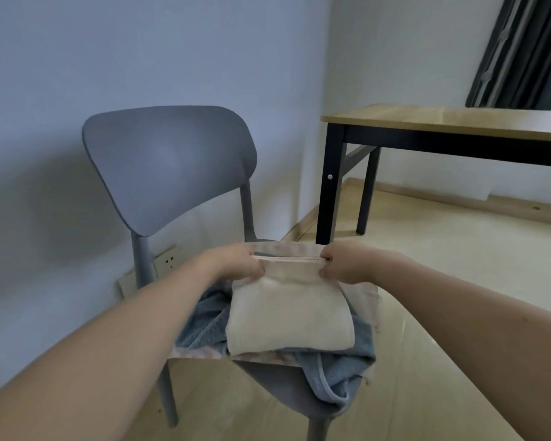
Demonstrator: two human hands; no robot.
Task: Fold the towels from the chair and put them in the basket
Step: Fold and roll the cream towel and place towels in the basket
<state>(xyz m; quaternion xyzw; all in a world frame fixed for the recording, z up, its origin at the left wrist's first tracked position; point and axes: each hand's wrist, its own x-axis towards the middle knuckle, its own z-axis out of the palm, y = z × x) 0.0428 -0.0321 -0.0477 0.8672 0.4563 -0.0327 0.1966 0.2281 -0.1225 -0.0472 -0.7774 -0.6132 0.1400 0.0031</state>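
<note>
A cream towel [287, 316] lies folded on the seat of a grey plastic chair [169, 167]. My left hand [236, 264] grips its far left corner and my right hand [344, 264] grips its far right corner, both pinching the stacked edges. Under it lies a pale patterned towel [368, 300], spread flat, and a crumpled blue towel [334, 377] that hangs over the seat's front edge. No basket is in view.
A wooden table [458, 122] with black legs stands to the right against the wall. Dark slats [522, 52] lean behind it. A wall socket [167, 259] sits low behind the chair. Light wooden floor spreads to the right and in front.
</note>
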